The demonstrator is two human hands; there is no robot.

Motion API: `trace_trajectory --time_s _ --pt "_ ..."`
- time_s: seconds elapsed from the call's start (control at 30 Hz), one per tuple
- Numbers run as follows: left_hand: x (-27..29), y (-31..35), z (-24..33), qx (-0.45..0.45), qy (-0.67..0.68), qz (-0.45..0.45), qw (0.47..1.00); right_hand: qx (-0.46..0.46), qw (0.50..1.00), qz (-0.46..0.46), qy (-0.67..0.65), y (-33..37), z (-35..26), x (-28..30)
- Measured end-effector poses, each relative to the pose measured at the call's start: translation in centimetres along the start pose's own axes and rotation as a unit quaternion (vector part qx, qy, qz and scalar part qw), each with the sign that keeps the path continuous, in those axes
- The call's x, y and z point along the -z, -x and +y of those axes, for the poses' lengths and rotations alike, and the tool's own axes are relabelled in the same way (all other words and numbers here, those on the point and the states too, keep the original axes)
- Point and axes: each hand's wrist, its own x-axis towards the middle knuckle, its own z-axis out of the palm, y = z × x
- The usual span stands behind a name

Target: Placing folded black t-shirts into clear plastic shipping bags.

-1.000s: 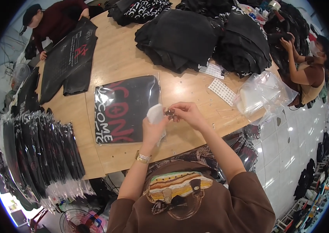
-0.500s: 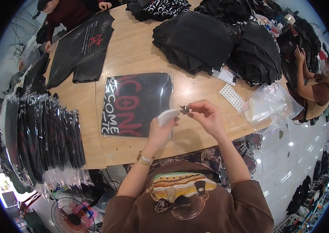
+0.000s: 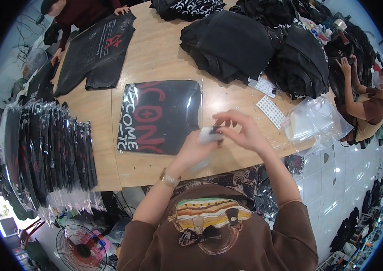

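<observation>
My left hand (image 3: 192, 149) is closed around a small white stack of slips (image 3: 206, 134), blurred by motion. My right hand (image 3: 244, 132) meets it from the right. Thumb and finger there pinch a small dark clip-like piece (image 3: 215, 129) against the end of the stack; its exact shape is smeared. Just left of my hands a folded black garment (image 3: 166, 115) with red and white print lies flat in a clear plastic bag on the wooden table (image 3: 155, 174).
Piles of black garments (image 3: 230, 43) cover the far right. White sticker sheets (image 3: 270, 110) and clear plastic bags (image 3: 315, 122) lie at right. Bagged garments (image 3: 51, 153) stand in a row at left. Two people work nearby, one over a spread black garment (image 3: 94, 52). A fan (image 3: 82, 248) stands below.
My hands have come together: the white stack is turned and the dark piece now meets its end. My right hand has shifted slightly upward. The person at right has moved their hands.
</observation>
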Motion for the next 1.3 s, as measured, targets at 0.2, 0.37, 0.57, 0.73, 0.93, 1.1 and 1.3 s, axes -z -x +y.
trace_trajectory --time_s 0.2,0.37,0.57,0.73,0.93,1.1,1.3 --pt "-2.8 -3.8 -4.2 0.095 0.183 0.141 0.968 -0.056 0.954 0.133 0.262 1.0 5.8 1.5" --pt "-2.2 -3.1 -6.5 0.114 0.142 0.126 0.975 0.024 0.948 0.056 0.313 6.0 8.6 -2.5" --pt "-2.3 -3.6 -5.2 0.171 0.179 0.124 0.961 0.037 0.920 0.122 0.371 6.8 9.6 -5.2" --pt "-2.6 -3.7 -5.2 0.168 0.245 0.114 0.948 -0.017 0.914 0.117 0.388 6.5 10.3 -4.3" --pt "-3.4 -4.5 -4.4 0.200 0.159 0.084 0.963 0.000 0.938 0.240 0.250 6.5 9.8 -3.5" --pt "-3.9 -5.0 -3.6 0.243 0.119 0.051 0.961 0.062 0.922 0.204 0.324 7.2 9.1 -3.4" --pt "-4.2 -4.5 -6.2 0.144 0.068 0.063 0.985 0.025 0.942 0.229 0.246 6.7 8.6 -3.8"
